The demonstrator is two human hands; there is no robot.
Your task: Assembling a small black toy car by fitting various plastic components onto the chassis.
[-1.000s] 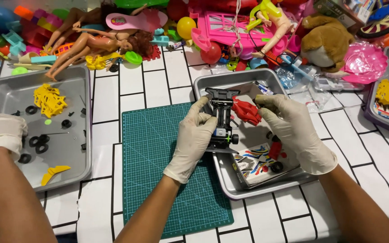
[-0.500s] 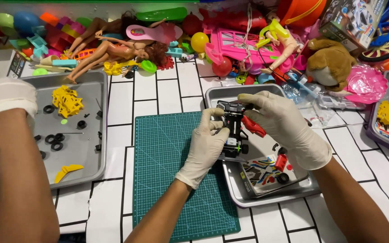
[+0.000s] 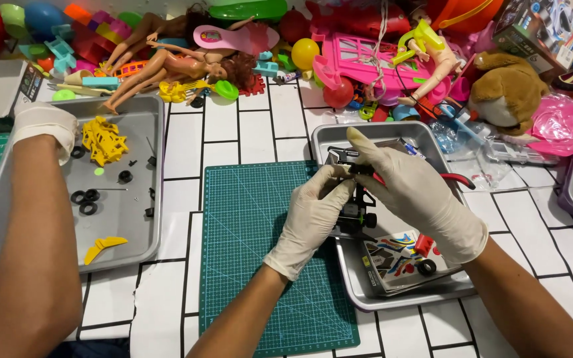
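At frame centre, our left hand [image 3: 313, 215] and right hand [image 3: 419, 192] both grasp the black toy chassis [image 3: 356, 209] over the right metal tray [image 3: 339, 139].

head camera, close, looking down

Toy-assembly workbench: tiled counter [image 3: 260, 136] with cutting mat [image 3: 260, 258], metal parts trays [image 3: 127, 219], toy heap [image 3: 339, 46] along far edge.
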